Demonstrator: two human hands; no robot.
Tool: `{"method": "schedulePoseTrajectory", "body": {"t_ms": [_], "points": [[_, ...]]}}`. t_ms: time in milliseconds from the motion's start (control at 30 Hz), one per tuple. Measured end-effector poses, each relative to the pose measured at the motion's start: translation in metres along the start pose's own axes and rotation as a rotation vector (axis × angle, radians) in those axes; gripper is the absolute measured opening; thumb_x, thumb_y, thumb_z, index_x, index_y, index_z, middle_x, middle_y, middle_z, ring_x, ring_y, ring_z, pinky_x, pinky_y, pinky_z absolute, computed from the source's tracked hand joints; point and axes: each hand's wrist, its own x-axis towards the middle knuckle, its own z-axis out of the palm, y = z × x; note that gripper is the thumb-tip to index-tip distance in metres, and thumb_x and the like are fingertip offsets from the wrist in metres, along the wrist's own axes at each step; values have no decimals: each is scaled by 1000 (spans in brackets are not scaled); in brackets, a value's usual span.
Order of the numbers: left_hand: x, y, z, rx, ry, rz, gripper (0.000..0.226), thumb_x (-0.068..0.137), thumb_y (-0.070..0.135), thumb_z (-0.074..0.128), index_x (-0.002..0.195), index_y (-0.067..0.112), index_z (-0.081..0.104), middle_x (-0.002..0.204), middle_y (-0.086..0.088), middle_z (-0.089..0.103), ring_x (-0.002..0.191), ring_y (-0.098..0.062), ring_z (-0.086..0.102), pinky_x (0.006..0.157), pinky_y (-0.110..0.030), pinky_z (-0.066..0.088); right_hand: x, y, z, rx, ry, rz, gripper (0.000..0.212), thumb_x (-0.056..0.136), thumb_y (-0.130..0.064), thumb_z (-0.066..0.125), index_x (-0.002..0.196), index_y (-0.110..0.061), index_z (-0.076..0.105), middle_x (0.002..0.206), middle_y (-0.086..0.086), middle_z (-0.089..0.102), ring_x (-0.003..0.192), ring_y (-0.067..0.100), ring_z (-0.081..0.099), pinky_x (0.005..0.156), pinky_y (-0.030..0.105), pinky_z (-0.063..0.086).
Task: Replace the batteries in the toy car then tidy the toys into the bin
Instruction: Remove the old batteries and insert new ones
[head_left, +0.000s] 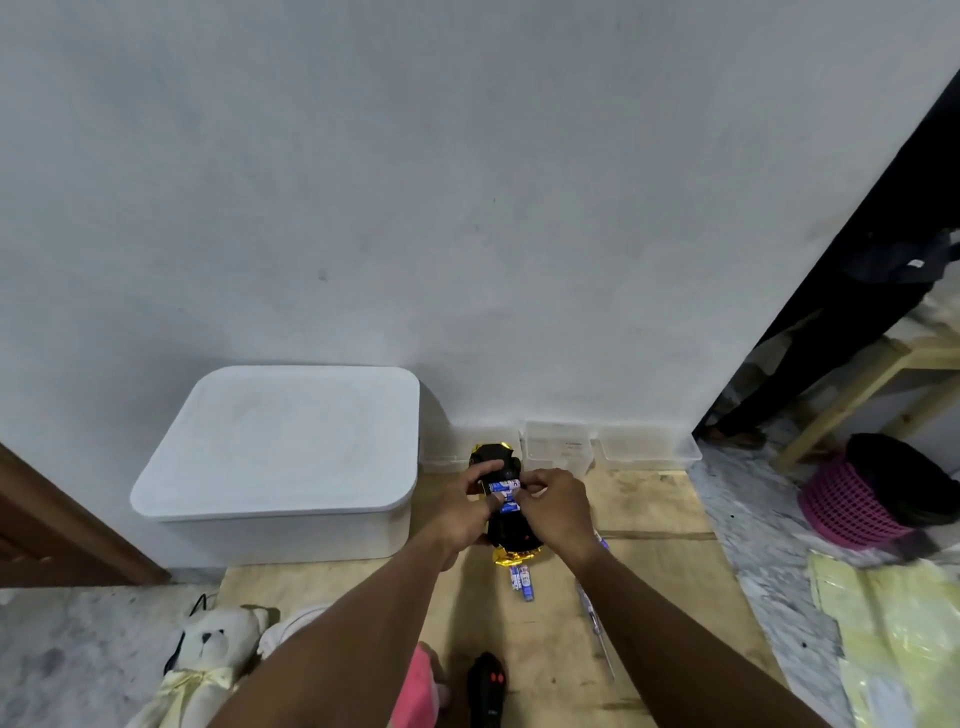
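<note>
Left hand (467, 506): curled round upturned toy car (511, 532).
Right hand (558, 506): fingertips bent onto its batteries (505, 487), seemingly pinching one.
Bin (280, 447): lidded, left of left hand.

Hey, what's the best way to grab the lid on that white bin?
Likely the lid by its near front edge, coming from the person's side: it lies flat and shut, its lip overhangs the white bin there, and its back sits close to the room wall.

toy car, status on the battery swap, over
Left hand holds car upside down. Right hand pinches batteries in its bay. Loose cells on floor, bin lidded.
</note>
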Motion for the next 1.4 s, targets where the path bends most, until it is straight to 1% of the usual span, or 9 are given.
{"method": "schedulePoseTrajectory", "body": {"t_ms": [100,367,500,600,667,833,1000,1200,1400], "points": [[0,2,0,2,-8,10,42,95,7,65,123,39,63,130,-7,58,99,-22,68,62,-36,62,1,0,0,123,-4,81,28,82,-14,72,109,-14,74,104,2,75,92,12,68,81,19,49],[4,3,-7,-34,-22,-8,48,91,8,70,122,44,63,132,-11,60,101,-31,70,68,-41,63,9,-6,-6,485,-126,275,18,83,-1,70,94,-15,73,106,10,72,94,23,68,84,34,58],[3,5,-8,-6,-50,17,59,92,7,69,135,45,53,133,-9,57,101,-31,70,66,-39,63,8,-9,-6,484,-176,294,13,86,-5,69,92,-14,74,100,9,73,90,22,69,73,31,58],[2,8,-5,4,-53,41,64,91,7,70,131,51,45,127,-14,55,97,-35,71,64,-40,62,8,-7,-2,385,-68,228,13,84,-7,71,87,-20,73,95,4,73,91,19,69,87,37,58],[4,9,-5,3,-54,35,65,90,6,70,128,51,42,124,-17,56,95,-36,72,63,-41,62,8,-6,-2,362,2,210,15,83,-6,71,93,-17,73,94,3,73,90,17,69,89,37,58],[7,11,-5,12,-48,8,64,91,3,66,128,51,44,120,-16,59,93,-34,73,64,-41,62,9,-6,-3,342,42,193,16,81,-6,73,95,-13,77,94,1,74,92,17,69,89,35,57],[9,13,-4,11,20,-13,42,103,9,45,126,44,49,114,-12,62,84,-31,70,67,-40,58,15,-5,-1,389,9,236,19,81,-5,73,80,-23,74,95,2,74,93,18,69,88,35,58],[11,9,-3,42,28,37,46,102,10,50,120,52,52,116,-18,60,96,-35,69,62,-34,59,22,-5,3,410,-17,323,21,80,0,71,75,-20,72,92,7,73,89,24,70,86,41,59],[12,10,-4,53,36,55,47,102,10,51,122,52,53,116,-20,60,100,-40,68,65,-40,62,21,-9,4,476,-32,369,20,83,4,66,78,-14,70,94,14,73,86,27,71,82,42,60]]}}
